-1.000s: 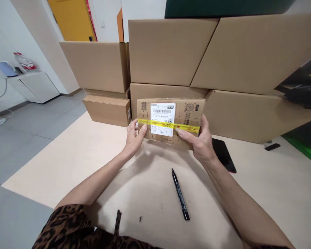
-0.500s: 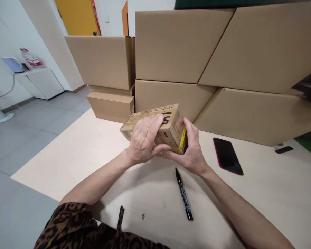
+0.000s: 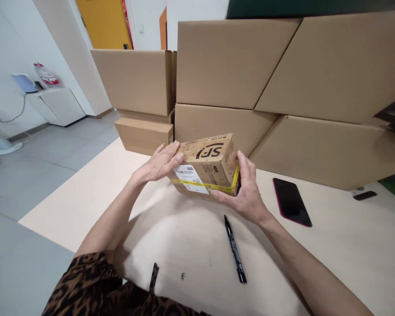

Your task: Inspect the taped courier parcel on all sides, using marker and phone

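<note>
A small brown cardboard box [image 3: 213, 173] is tilted in front of me, with black "SF" lettering upside down on its top. Yellow tape runs around its lower part, crossing a white shipping label [image 3: 192, 177] on the near side. My left hand [image 3: 161, 162] holds the box's left end, thumb over the near top edge and fingers stretched along the far side. The right end sits in my right hand [image 3: 248, 193], thumb along the lower near edge and fingers up the end face. A black marker pen [image 3: 235, 249] lies on the table below the box.
Large cardboard boxes [image 3: 237, 63] stand stacked along the back, with a flatter box [image 3: 146, 136] at the left. A dark phone [image 3: 292, 202] and a small black object [image 3: 365, 195] lie on the right of the table [image 3: 85, 197].
My left hand has slid left from the box's near face and top to its left end, uncovering the lettering and label. My right hand keeps its grip on the right end.
</note>
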`<state>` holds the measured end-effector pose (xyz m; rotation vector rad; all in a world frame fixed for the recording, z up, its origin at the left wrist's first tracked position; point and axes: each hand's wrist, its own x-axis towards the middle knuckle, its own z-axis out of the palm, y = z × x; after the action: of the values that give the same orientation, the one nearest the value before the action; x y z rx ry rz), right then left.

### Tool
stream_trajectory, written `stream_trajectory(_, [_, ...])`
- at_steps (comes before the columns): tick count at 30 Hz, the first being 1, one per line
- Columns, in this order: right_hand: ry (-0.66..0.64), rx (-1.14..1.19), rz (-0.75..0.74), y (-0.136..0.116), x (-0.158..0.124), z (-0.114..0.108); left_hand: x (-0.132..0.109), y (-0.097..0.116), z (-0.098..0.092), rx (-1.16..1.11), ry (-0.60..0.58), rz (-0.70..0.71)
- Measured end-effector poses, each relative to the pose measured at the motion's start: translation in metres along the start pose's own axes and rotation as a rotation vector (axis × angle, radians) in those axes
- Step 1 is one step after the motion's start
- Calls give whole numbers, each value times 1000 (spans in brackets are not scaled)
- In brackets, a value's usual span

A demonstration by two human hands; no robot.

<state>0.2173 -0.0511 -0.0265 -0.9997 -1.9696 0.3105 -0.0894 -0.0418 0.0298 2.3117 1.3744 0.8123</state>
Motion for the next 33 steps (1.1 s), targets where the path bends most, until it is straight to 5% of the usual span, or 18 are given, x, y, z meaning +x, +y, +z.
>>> stream_trajectory(5, [22, -104, -181, -11, -1, -3, -16, 65, 5, -34, -13, 435])
stream_trajectory(8, [29, -108, -247, -15, -1, -5, -19, 84, 9, -28, -10, 493])
stream_trajectory(12, [42, -104, -260, -14, 1, -5, -8, 58, 6, -20, -13, 401])
stream_trajectory(18, [-7, -83, -247, -3, 3, -5, 2, 21, -13, 47, -169, 124])
stream_trajectory(25, [-253, 164, -83, -3, 7, -32, 0, 36, 0, 120, -61, 219])
stream_trajectory(33, [-58, 280, -144, -21, 5, -32, -5, 46, 7, 206, -52, 304])
